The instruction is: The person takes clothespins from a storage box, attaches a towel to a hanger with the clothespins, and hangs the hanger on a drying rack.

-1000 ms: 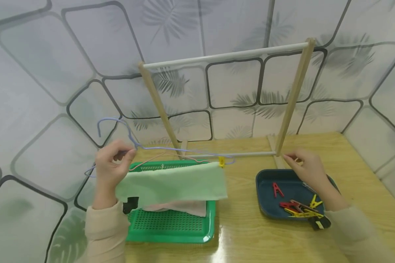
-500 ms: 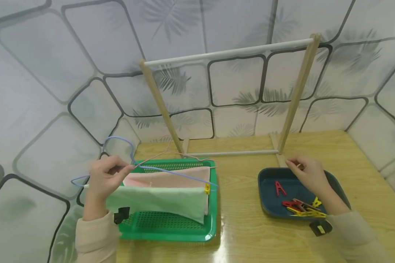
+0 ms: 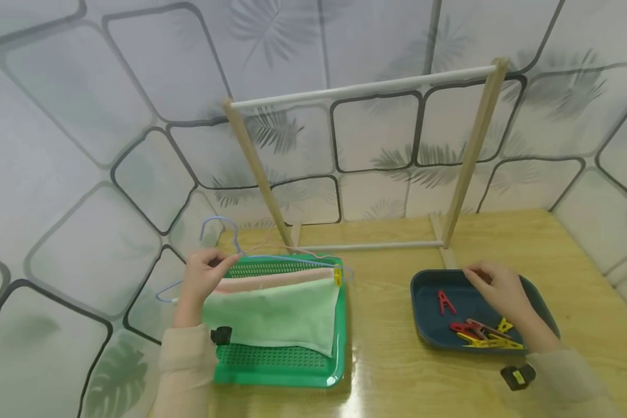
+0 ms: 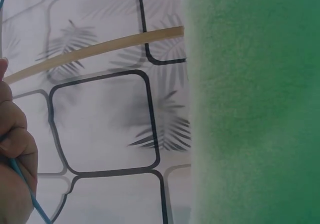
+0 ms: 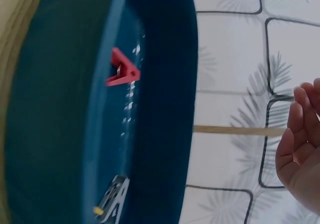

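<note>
In the head view my left hand pinches a blue clothes hanger just below its hook. From the hanger's bar hangs a light green cloth, with a yellow clothespin at its right end. Its left end lies behind the hand and wrist. This cloth fills the right of the left wrist view. My right hand hovers over the back of a dark blue tray, fingers loosely bent and nothing visible in them. A red clothespin lies apart from several red and yellow ones in the tray.
A green basket stands beneath the hanger, holding a pink cloth and a pink hanger. Behind stands a wooden rack with a white top rod. A patterned curtain closes off the back of the wooden table.
My left hand lowered the hanger leftward over the basket, then brought it back right, the green cloth swinging along. The right hand has shifted slightly right and down above the tray.
</note>
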`<move>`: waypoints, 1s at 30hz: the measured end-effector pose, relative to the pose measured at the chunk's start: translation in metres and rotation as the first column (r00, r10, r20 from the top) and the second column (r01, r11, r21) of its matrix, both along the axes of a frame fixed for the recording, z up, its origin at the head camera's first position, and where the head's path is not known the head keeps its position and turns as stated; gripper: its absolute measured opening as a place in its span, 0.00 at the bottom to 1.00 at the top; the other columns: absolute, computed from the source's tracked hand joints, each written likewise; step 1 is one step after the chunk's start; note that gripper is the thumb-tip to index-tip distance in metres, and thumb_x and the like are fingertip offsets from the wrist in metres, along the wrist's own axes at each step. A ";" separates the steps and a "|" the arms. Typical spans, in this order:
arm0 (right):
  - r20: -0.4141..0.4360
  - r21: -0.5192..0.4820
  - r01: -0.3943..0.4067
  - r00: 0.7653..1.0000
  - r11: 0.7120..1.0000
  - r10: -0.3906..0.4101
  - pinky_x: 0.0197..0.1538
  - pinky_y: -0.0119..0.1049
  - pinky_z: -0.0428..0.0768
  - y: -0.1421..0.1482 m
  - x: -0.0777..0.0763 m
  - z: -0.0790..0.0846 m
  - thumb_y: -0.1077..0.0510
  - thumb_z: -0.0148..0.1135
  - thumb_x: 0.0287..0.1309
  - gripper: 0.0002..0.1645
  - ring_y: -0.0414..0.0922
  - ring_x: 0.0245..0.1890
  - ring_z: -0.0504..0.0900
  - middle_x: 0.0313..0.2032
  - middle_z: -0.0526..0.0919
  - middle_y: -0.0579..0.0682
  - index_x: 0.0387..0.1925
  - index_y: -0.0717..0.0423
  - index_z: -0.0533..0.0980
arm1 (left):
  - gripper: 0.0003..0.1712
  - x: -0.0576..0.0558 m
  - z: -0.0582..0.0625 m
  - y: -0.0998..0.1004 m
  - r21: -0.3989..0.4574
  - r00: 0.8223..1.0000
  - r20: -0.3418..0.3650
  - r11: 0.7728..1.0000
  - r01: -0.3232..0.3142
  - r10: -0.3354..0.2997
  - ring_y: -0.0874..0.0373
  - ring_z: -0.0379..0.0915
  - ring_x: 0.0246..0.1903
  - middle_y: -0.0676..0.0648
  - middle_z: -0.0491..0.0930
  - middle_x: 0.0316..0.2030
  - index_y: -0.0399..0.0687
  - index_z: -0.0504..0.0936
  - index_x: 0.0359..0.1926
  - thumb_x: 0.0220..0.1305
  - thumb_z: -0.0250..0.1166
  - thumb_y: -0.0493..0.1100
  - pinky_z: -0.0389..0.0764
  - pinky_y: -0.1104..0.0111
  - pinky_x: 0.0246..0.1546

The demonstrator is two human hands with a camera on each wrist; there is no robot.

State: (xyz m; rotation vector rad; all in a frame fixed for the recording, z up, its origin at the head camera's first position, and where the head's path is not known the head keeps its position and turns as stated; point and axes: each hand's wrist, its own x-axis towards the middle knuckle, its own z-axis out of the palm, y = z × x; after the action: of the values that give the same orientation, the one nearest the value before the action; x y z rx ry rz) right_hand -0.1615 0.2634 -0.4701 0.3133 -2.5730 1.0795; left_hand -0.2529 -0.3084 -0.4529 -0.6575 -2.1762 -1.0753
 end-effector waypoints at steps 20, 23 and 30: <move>0.015 0.129 0.199 0.979 0.971 -0.202 0.22 0.37 0.66 0.076 -0.034 -0.130 0.42 0.49 0.44 0.09 0.35 0.25 0.67 0.26 0.70 0.33 0.32 0.29 0.68 | 0.16 -0.066 -0.045 -0.009 -0.105 0.889 0.328 0.947 -0.303 0.321 0.60 0.65 0.18 0.52 0.73 0.20 0.53 0.76 0.23 0.42 0.55 0.59 0.67 0.69 0.17; 0.015 0.126 0.205 0.978 0.971 -0.208 0.22 0.36 0.66 0.076 -0.034 -0.129 0.41 0.49 0.44 0.08 0.34 0.25 0.67 0.26 0.70 0.33 0.32 0.29 0.68 | 0.20 -0.063 -0.035 -0.002 -0.167 0.848 0.400 0.938 -0.305 0.347 0.59 0.65 0.20 0.51 0.72 0.22 0.51 0.75 0.26 0.43 0.53 0.61 0.67 0.66 0.14; 0.044 0.120 0.196 0.978 0.973 -0.202 0.22 0.36 0.66 0.072 -0.033 -0.134 0.41 0.48 0.45 0.09 0.34 0.24 0.67 0.26 0.71 0.34 0.32 0.30 0.68 | 0.27 -0.005 0.034 0.038 -0.267 0.773 0.561 0.948 -0.172 0.298 0.47 0.65 0.36 0.40 0.69 0.36 0.37 0.68 0.38 0.48 0.51 0.57 0.67 0.57 0.34</move>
State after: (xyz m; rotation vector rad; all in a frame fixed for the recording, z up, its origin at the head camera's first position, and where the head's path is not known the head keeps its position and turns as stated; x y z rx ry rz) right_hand -0.1941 0.3358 -0.6044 0.0506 -2.6539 0.8819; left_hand -0.2583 -0.2700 -0.4186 -0.1001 -2.8476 -1.0223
